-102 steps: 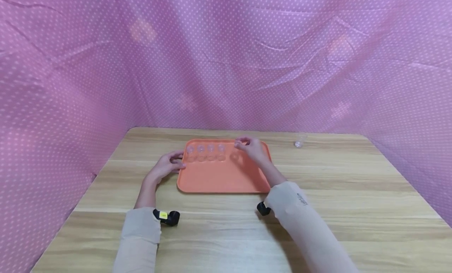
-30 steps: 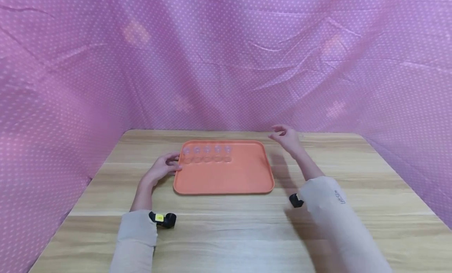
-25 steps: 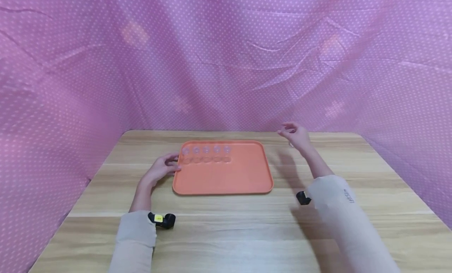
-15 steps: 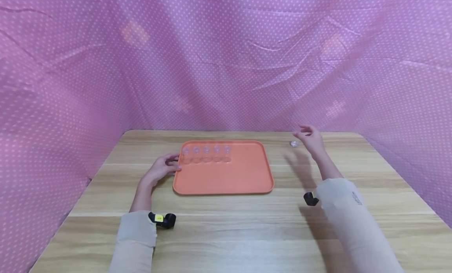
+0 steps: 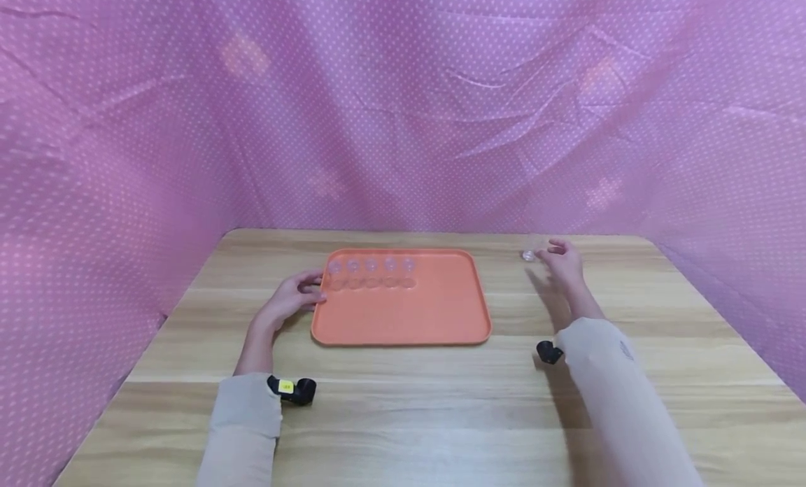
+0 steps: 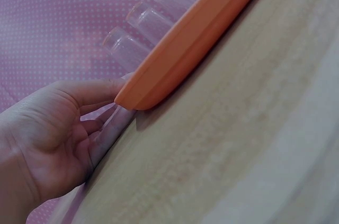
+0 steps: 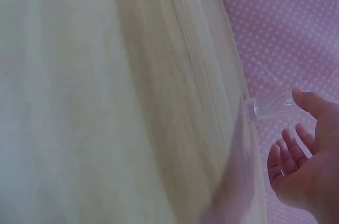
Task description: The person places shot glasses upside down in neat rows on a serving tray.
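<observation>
My left hand grips the left edge of an orange tray; in the left wrist view its thumb and fingers pinch the tray's corner. Along the tray's far left side stands a row of several small clear glasses, which seem to be turned rim down. Beyond the tray on the right, one more clear glass stands upright with its thick base on the table. My right hand is just to the right of this glass, fingers loosely bent. Its thumb tip overlaps the glass's rim in the right wrist view; whether they touch I cannot tell.
The wooden table reaches a pink dotted cloth that hangs behind it and on both sides. A black wrist camera sits on the left sleeve, another black camera on the right.
A fifth glass has joined the row, set down by my right hand. That hand has since moved right and lowered beside the lone glass. My left hand stays at the tray edge.
</observation>
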Tool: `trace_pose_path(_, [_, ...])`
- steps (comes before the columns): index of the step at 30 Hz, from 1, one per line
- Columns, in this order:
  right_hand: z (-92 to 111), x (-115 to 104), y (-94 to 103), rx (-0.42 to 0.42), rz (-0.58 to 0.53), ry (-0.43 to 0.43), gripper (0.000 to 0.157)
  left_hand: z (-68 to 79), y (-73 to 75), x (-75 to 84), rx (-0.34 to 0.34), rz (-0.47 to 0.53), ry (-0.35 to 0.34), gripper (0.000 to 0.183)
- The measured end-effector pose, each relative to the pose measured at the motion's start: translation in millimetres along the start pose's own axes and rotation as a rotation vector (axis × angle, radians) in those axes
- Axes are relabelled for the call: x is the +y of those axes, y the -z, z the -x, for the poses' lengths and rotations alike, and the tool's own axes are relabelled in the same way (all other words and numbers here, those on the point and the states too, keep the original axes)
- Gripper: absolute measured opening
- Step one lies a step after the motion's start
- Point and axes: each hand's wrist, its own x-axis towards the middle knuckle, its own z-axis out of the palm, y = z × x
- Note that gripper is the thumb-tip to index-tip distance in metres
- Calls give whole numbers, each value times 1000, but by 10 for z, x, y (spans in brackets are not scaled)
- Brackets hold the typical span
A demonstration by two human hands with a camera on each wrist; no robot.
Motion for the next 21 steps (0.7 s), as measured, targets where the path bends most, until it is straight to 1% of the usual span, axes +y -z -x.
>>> trace_pose_path(5, [-113, 36, -40, -33, 23, -9, 62, 10, 4, 6, 2, 23, -4, 64])
trace_pose_path(9, [-198, 77, -76, -30, 29, -14, 61, 17, 10, 1, 10, 27, 7, 64])
trace_pose_path(13, [-266, 137, -112, -22, 35, -9, 61, 24, 9, 10, 16, 7, 15, 64])
trace_pose_path(17, [-293, 188, -130, -21, 74, 12, 60, 26, -1, 20, 25, -5, 26, 63])
trace_pose_path(21, [-283, 208, -133, -27, 127, 37, 53, 12, -11, 13, 20, 1, 23, 63])
